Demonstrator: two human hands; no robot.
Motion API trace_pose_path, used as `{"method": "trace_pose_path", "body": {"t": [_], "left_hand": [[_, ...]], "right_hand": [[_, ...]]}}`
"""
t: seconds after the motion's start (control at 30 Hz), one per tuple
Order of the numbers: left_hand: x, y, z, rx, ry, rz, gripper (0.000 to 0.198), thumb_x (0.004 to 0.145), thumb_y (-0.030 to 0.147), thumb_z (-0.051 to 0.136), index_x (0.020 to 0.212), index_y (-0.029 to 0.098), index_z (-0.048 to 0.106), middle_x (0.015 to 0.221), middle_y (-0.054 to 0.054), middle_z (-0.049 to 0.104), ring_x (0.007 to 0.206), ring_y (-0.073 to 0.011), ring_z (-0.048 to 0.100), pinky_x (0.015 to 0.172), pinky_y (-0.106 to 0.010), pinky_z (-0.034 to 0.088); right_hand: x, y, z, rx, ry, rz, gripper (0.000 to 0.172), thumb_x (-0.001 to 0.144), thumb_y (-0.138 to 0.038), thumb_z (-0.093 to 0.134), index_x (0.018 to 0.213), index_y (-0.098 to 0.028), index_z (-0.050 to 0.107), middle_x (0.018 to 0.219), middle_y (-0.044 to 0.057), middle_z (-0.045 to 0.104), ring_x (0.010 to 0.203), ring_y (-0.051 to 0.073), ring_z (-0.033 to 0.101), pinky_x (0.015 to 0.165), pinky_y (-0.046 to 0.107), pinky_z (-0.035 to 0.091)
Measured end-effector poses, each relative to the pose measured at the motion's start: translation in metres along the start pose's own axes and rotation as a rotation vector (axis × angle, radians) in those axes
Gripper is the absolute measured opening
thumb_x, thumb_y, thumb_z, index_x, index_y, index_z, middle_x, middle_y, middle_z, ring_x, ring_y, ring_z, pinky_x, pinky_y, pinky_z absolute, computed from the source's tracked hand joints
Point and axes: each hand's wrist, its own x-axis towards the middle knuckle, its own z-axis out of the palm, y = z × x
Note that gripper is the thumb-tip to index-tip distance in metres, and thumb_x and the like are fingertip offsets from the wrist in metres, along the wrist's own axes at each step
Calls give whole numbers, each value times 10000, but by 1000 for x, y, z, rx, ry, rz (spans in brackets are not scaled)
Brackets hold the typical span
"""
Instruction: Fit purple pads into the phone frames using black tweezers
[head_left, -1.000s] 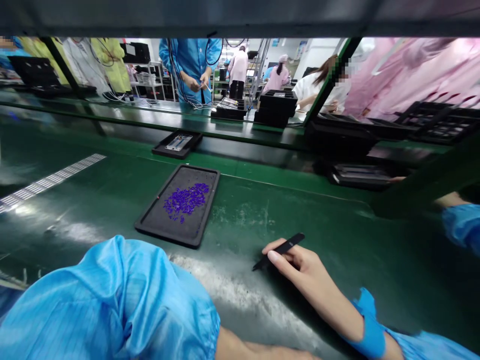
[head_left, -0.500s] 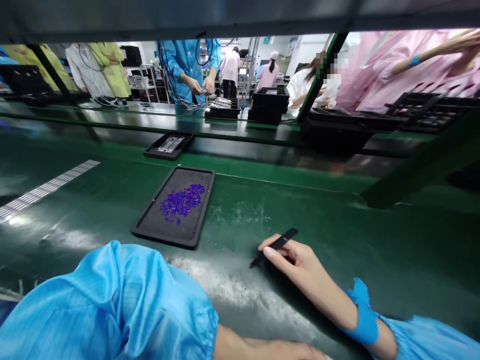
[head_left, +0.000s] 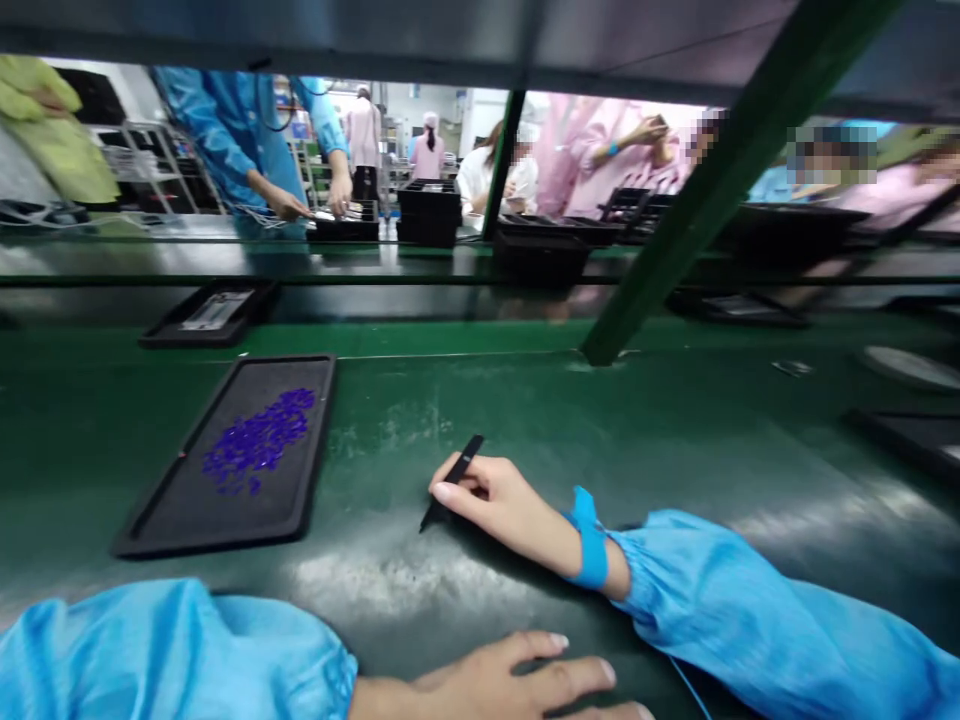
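Note:
Between the thumb and fingers of my right hand is a pair of black tweezers, tips slanting down to the left near the table top. A blue band circles that wrist. My left hand lies at the bottom edge with its fingers spread on the green table, holding nothing; its lower part is cut off by the frame. Left of my right hand, apart from it, lies a shallow black tray. A loose pile of small purple-blue pieces rests in it.
Behind the black tray sits a smaller dark tray with a pale flat item. A slanted green post rises on the right. Dark trays and a round pale object lie far right. Co-workers stand beyond, one in blue handling parts.
The view has swung right, so the tray and post appear further left. More of my left hand shows, fingers spread. My right hand keeps hold of the tweezers.

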Motion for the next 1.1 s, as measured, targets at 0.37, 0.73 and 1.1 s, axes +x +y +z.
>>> {"method": "trace_pose_path", "body": {"t": [0.37, 0.73, 1.1], "left_hand": [[-4, 17, 15, -104, 101, -100, 341, 1023, 458, 493, 1275, 298, 658, 1560, 117, 423, 1346, -104, 472, 975, -192, 485], [-3, 17, 10, -152, 74, -67, 279, 1014, 436, 538, 1234, 341, 681, 1493, 143, 501, 1239, -79, 539, 953, -191, 480], [-1, 20, 15, -146, 172, -124, 238, 1008, 409, 539, 1165, 355, 710, 1458, 168, 533, 1206, -63, 558, 925, -185, 495]], "right_hand": [[-2, 6, 4, 47, -9, -8, 265, 892, -397, 645, 862, -134, 660, 690, -26, 532, 637, 92, 452, 589, 214, 359], [-2, 11, 4, 62, -34, -27, 292, 894, -436, 672, 902, -145, 661, 692, -36, 525, 645, 87, 458, 587, 204, 360], [-4, 10, 4, -1, -27, -58, 272, 906, -413, 685, 918, -141, 674, 643, -56, 488, 602, 73, 415, 562, 199, 327]]}}
